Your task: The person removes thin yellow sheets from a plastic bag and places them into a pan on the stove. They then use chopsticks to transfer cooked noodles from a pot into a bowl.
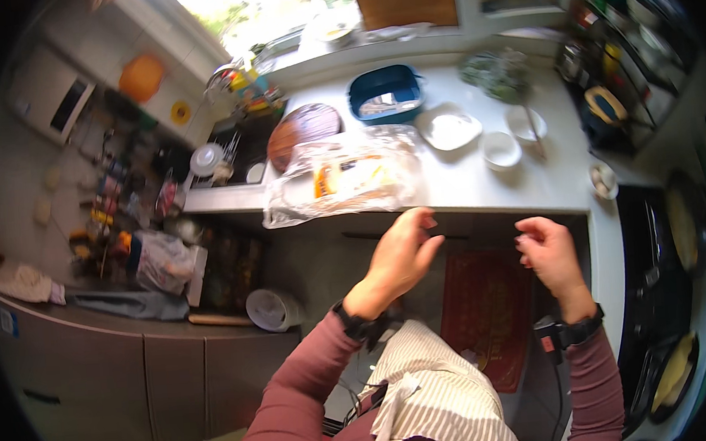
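My left hand (398,259) is in the air just in front of the counter edge, its thumb apart from the curled fingers and nothing held. To its right, my right hand (550,256) also hangs empty, fingers loosely bent. Nearest to the left hand lies a clear plastic bag (349,177) with orange print, spread along the front of the white counter (481,192). Behind it are a round wooden board (308,124) and a dark blue plastic basin (387,96). A white square dish (448,127) and two white bowls, a front one (500,150) and a rear one (522,124), stand farther right.
A sink (235,149) holding dishes lies at the left. Bagged greens (497,75) sit at the back. On the right are a small bowl (604,182), a black stove (652,271) and pans with pale yellow food (676,369). A red mat (488,315) and white bin (272,311) are below.
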Motion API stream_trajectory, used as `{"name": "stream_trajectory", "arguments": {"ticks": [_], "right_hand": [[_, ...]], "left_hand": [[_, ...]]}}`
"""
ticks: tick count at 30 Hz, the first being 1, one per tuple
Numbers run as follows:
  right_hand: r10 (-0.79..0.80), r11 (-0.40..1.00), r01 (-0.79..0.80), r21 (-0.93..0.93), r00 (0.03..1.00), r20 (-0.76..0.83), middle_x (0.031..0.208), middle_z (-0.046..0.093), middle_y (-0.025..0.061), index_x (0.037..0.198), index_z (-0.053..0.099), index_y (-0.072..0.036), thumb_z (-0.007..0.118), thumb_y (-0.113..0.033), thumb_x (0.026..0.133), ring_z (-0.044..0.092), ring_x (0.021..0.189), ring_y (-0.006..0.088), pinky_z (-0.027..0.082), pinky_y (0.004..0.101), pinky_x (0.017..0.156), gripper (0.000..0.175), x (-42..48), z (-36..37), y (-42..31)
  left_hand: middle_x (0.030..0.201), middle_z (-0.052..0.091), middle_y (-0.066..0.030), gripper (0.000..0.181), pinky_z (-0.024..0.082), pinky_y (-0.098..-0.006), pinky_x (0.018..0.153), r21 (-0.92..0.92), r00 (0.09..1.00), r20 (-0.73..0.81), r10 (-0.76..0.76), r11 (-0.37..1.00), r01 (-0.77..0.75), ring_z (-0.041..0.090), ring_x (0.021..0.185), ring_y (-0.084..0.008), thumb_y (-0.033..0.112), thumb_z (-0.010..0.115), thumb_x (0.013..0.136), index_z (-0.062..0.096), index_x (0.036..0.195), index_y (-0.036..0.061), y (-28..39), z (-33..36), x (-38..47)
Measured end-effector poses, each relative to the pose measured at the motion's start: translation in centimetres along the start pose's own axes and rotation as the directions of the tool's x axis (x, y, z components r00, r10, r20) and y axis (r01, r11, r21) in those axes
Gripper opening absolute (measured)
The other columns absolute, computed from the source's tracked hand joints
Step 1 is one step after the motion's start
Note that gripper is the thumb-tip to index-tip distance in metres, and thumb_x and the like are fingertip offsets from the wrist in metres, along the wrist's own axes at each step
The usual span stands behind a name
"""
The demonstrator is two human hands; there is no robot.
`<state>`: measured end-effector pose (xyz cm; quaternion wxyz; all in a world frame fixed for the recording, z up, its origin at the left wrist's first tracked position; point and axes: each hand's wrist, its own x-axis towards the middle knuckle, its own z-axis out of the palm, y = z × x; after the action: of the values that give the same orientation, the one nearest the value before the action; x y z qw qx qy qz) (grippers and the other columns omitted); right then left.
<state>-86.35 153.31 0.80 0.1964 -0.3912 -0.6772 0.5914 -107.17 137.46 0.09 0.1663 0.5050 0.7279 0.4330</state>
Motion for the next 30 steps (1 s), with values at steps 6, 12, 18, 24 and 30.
{"name": "stream_trajectory", "arguments": {"ticks": [6, 12, 18, 24, 30], "right_hand": [[-0.239, 0.969, 0.248, 0.002, 0.933, 0.27, 0.084, 0.065, 0.006, 0.106, 0.062, 0.005, 0.063, -0.004, 0.084, 0.06, 0.065, 0.0093, 0.048, 0.0239, 0.056, 0.024, 12.3, 21.8, -10.2], [-0.224, 0.968, 0.168, 0.186, 0.912, 0.345, 0.089, 0.065, 0.0048, 0.107, 0.061, 0.003, 0.057, -0.003, 0.089, 0.062, 0.073, 0.0099, 0.049, 0.022, 0.061, 0.019, 20.4, 38.7, -17.3], [-0.043, 0.994, 0.024, 0.11, 0.984, 0.172, 0.09, 0.065, 0.0063, 0.108, 0.061, 0.003, 0.056, 0.0, 0.091, 0.062, 0.076, 0.0114, 0.05, 0.0228, 0.067, 0.018, 19.2, 39.6, -15.0], [0.036, 0.992, -0.029, 0.119, 0.998, -0.05, 0.09, 0.065, 0.0066, 0.104, 0.061, 0.003, 0.055, 0.0, 0.092, 0.06, 0.073, 0.0098, 0.049, 0.0221, 0.067, 0.014, 17.2, 35.2, -14.2], [-0.021, 0.981, 0.049, 0.189, 0.989, -0.146, 0.091, 0.065, 0.0064, 0.103, 0.062, 0.003, 0.054, 0.002, 0.092, 0.061, 0.075, 0.0098, 0.05, 0.0218, 0.07, 0.014, 14.1, 32.8, -13.7]], "left_hand": [[0.085, 0.062, -0.006, 0.025, 0.049, -0.0242, 0.063, -0.058, 0.775, -0.602, -0.193, 0.978, 0.198, 0.059, 0.072, -0.0104, 0.004, 0.064, 0.087, 0.056, 0.11, 0.0012, -14.2, -18.1, -6.1], [0.113, 0.063, -0.0124, 0.033, 0.05, -0.0271, 0.08, -0.728, 0.538, -0.182, -0.823, 0.481, 0.489, 0.062, 0.096, -0.0172, 0.023, 0.049, 0.1, 0.052, 0.122, -0.0022, -39.7, -30.4, -0.2], [0.141, 0.042, -0.0171, 0.047, 0.04, -0.038, 0.105, -0.932, 0.572, 0.156, -0.805, 0.072, 0.356, 0.049, 0.122, -0.0298, 0.024, 0.048, 0.1, 0.035, 0.136, -0.0026, -52.4, -28.1, 8.8], [0.087, 0.058, -0.0019, 0.019, 0.042, -0.0268, 0.066, -0.887, 0.636, 0.02, -0.771, 0.28, 0.367, 0.05, 0.071, -0.0118, 0.024, 0.057, 0.096, 0.056, 0.095, 0.0052, -53.4, -27.0, 12.7], [0.069, 0.048, 0.0034, 0.026, 0.034, -0.0267, 0.056, -0.778, 0.735, -0.35, -0.58, 0.618, 0.116, 0.039, 0.06, -0.0078, 0.021, 0.061, 0.094, 0.052, 0.073, 0.0075, -46.5, -32.9, 14.4]]}}
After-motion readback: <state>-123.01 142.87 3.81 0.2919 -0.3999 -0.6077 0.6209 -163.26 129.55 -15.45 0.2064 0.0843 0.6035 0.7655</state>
